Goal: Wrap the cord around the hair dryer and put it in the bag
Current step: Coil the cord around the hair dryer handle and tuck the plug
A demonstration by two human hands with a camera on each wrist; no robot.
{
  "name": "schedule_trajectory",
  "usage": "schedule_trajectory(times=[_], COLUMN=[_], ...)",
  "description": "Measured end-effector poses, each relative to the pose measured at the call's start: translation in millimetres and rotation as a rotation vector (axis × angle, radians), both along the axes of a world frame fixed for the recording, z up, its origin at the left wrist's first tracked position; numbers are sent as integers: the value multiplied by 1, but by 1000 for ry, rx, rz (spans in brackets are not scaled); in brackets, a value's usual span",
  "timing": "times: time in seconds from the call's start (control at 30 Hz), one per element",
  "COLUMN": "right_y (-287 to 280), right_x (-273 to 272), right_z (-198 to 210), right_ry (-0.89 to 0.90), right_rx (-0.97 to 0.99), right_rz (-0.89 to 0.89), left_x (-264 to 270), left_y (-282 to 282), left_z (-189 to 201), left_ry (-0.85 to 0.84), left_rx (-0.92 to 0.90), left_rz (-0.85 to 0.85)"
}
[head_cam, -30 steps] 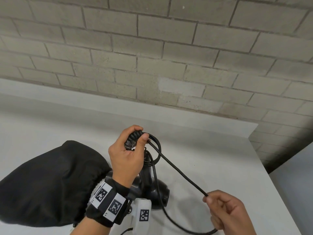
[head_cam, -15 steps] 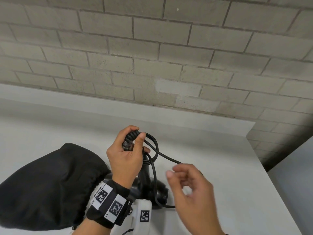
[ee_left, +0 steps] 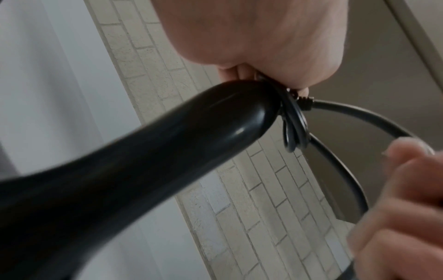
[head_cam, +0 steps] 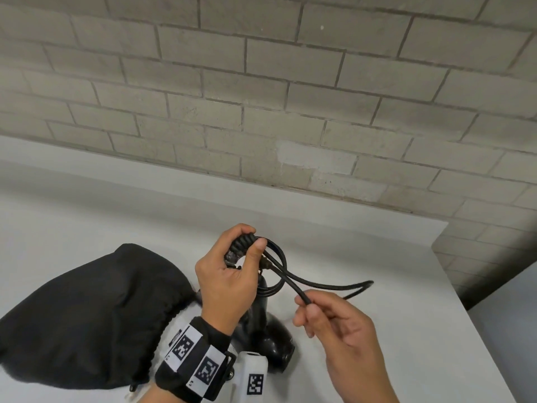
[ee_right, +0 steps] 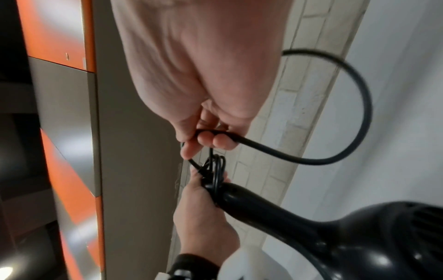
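Observation:
A black hair dryer (head_cam: 271, 341) stands nose-down on the white table (head_cam: 406, 330), its handle (ee_left: 148, 151) pointing up. My left hand (head_cam: 232, 274) grips the end of the handle, where the ribbed cord collar (head_cam: 243, 245) and several cord loops (head_cam: 276, 266) sit. To the right, my right hand (head_cam: 334, 324) pinches the black cord (head_cam: 325, 286) between thumb and fingers (ee_right: 208, 140). A slack bend of cord (ee_right: 359, 106) hangs past that hand. The black fabric bag (head_cam: 81, 315) lies at the left, its mouth next to the dryer.
A pale brick wall (head_cam: 290, 97) runs behind the table. The table's right edge (head_cam: 470, 315) drops to a dark floor gap. White bare tabletop lies beyond and to the right of the hands. Orange and grey panels (ee_right: 72, 94) show in the right wrist view.
My right hand has come up from the lower right toward the handle, carrying the cord into another loop. The left hand stayed on the handle end.

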State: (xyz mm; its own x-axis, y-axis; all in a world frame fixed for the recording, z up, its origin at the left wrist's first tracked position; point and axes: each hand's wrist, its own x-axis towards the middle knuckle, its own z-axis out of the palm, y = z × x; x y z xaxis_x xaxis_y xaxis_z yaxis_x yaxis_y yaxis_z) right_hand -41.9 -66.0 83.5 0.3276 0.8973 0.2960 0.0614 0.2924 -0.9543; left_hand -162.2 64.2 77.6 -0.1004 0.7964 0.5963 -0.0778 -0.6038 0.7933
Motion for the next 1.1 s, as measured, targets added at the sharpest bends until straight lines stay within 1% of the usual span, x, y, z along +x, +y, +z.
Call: schedule_trajectory(times=[0.17,0.27,0.3,0.37,0.47,0.5,0.57,0.63,0.7,0.77,0.87,0.93,1.0,1.1], right_y=[-12,-24,-29,-35,-37,-36,-31,-23,-11,5,28,40,45,50], right_x=[19,33,38,47,53,52,45,36,26,20,18,20,24,27], right_z=[-13,-15,-15,-17,-27,-29,-28,-23,-13,-5,-1,4,13,36], right_ry=[109,162,142,26,-256,-361,-571,-691,-747,-812,-977,-1010,-984,-974], right_rx=[47,58,47,-11,-111,-101,9,139,183,130,18,11,93,245], right_rz=[-84,-129,-138,-182,-295,-347,-437,-475,-448,-364,-223,-124,-76,-76], left_x=[-3,-4,-4,-4,-4,-4,-3,-3,-3,-3,-4,-5,-6,-8], left_y=[7,7,7,7,9,9,8,8,6,5,4,4,4,3], left_z=[-1,0,0,0,-2,-2,-1,-1,0,0,1,1,1,3], left_ry=[-104,-97,-95,-87,-69,-64,-63,-57,-48,-36,-32,-19,-17,-17], left_rx=[-124,-127,-127,-124,-118,-119,-121,-118,-119,-119,-117,-97,-81,-49], left_rz=[-9,-32,-34,-31,-24,-24,-22,-20,-24,-24,-11,-4,-6,-28])
